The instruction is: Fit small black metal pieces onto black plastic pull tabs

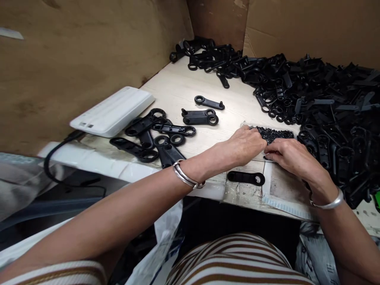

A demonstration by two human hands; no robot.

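My left hand (246, 144) is closed at the left end of a shallow clear tray (292, 130), its fingers curled down and mostly hidden behind the knuckles. Small black plastic pieces (274, 134) fill the tray. My right hand (292, 158) meets it at the tray's near side, thumb and fingers pinched together. Whatever either hand grips is too small or too hidden to name. Just in front of them, near the table edge, lies one flat black plastic lever (246, 178) with a ring at its right end.
A large heap of black levers (320, 91) covers the right and back of the table. Several more levers (170, 130) lie at the left, by a white box (113, 111) with a black cable (56, 148). Cardboard walls (89, 47) enclose the back and left.
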